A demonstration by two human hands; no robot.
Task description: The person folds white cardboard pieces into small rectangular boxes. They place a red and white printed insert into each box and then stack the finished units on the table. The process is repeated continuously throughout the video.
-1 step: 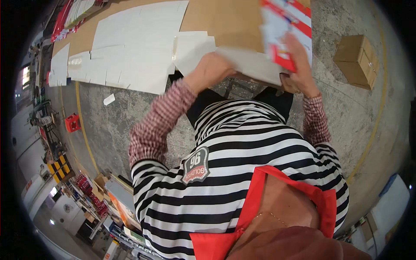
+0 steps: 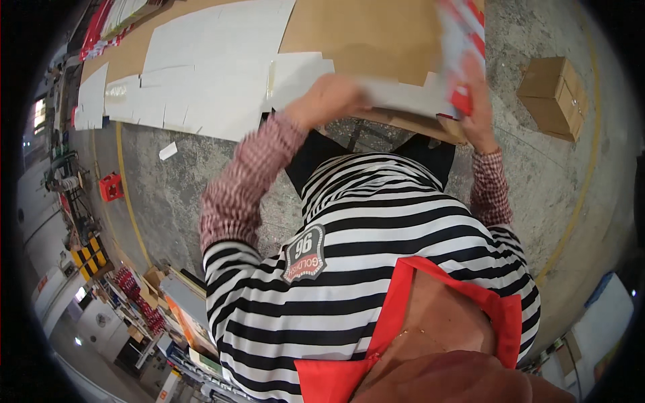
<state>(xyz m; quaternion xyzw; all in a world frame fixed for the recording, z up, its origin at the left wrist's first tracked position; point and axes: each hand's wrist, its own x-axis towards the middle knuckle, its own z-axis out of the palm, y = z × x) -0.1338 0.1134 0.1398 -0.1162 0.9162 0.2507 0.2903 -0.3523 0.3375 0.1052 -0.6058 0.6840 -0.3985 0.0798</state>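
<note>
My right hand (image 2: 478, 111) is closed on a printed cardboard piece (image 2: 468, 40) in red, white and blue, at the table's right edge. Motion blurs the piece and the fingertips. My left hand (image 2: 332, 97) is curled with its fingers pointing right, above the near edge of the table. Its fingertips are smeared, so whatever they may hold cannot be made out. Between the hands lies a white cardboard strip (image 2: 396, 92) along the near edge. Beyond it is a large brown cardboard sheet (image 2: 363, 33).
White cardboard sheets (image 2: 201, 74) cover the table's left part. Red-and-white printed bundles (image 2: 111, 33) are stacked at the far left. A brown carton (image 2: 554, 97) stands on the floor at right; a red crate (image 2: 111, 187) and a white scrap (image 2: 168, 151) are on the floor at left.
My right hand and the printed piece have shifted right, and the piece shows narrower, uncovering more of the brown sheet and white strip. The left hand has moved only slightly.
</note>
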